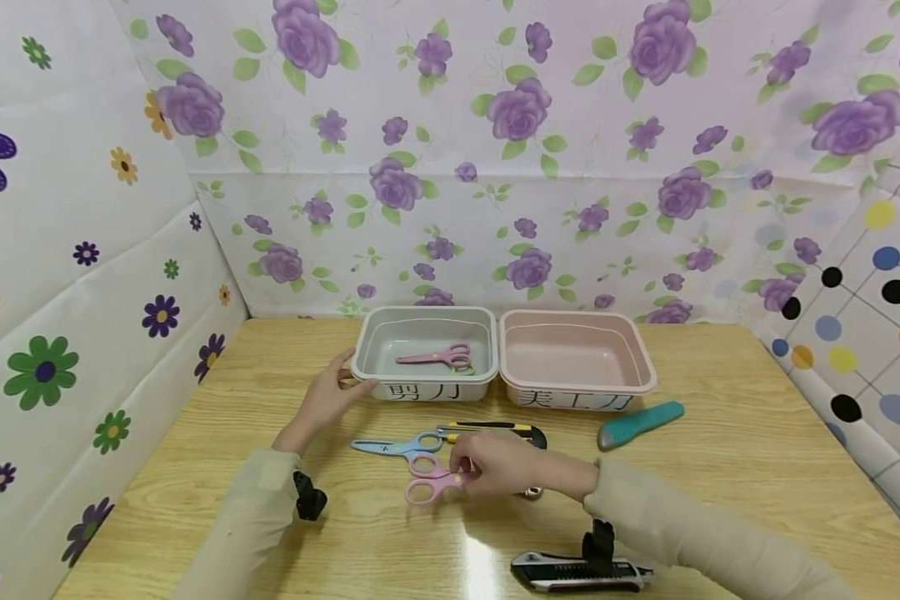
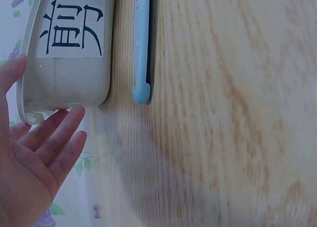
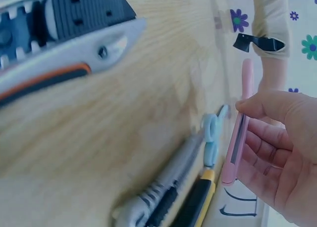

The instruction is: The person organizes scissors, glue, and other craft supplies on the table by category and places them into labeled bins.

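Observation:
My right hand [image 1: 498, 462] pinches a pair of pink scissors [image 1: 429, 483] between thumb and fingers, the two finger loops pointing left. Seen edge-on in the right wrist view, the pink scissors [image 3: 236, 150] are raised over the table. At the corner of the grey bin [image 1: 423, 387], my left hand [image 1: 330, 400] touches the rim with thumb and loosely extended fingers. Inside that bin lie darker pink scissors [image 1: 438, 357] and a bit of green handle. Light blue scissors [image 1: 397, 446] rest on the table between my hands.
A pink bin [image 1: 577, 387] stands right of the grey one; both have paper labels in front. A yellow-black utility knife [image 1: 495, 427] lies behind my right hand. A teal cutter [image 1: 641, 425] is at right, and a silver-black utility knife [image 1: 581, 572] lies near the front, under my right wrist.

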Motion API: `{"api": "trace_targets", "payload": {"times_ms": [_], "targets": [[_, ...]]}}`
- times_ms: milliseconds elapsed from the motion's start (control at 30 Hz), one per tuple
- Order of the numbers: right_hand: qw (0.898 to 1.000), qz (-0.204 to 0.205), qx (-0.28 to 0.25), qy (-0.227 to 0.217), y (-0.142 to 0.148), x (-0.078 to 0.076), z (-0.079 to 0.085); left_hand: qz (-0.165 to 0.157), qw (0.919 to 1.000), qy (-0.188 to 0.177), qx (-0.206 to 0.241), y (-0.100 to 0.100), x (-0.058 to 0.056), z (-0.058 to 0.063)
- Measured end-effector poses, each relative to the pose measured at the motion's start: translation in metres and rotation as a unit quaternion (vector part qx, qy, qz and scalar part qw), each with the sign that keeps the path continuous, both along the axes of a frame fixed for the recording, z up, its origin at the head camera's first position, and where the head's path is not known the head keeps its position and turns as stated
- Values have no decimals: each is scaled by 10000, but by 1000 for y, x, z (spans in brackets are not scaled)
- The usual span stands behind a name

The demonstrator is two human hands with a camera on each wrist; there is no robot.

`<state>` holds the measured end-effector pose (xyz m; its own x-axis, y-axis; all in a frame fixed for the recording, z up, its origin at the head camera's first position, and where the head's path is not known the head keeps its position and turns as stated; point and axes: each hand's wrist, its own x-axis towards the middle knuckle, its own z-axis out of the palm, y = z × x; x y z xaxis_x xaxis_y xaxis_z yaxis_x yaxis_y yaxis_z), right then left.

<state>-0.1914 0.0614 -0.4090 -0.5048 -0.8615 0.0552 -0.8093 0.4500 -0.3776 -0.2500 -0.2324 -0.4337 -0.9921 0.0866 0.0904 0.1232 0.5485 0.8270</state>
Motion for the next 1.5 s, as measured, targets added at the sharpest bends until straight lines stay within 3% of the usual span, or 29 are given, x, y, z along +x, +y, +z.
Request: {"api": "trace_targets", "payload": {"times_ms": [200,700,1100,1500], "targets": [[9999,96,47,88,0,-7,13,-11,10000,-7,-62,-1,-1,0],[9967,59,51,810,-4,-29,42,66,9999,-11,-135,-1,-1,0],[9960,61,121,878,-7,-31,38,-10,9999,68,-73,1,-1,0],[9914,41,-30,1310,-7,-51,40,13,10000,74,-32,0,-2,-3]]}}
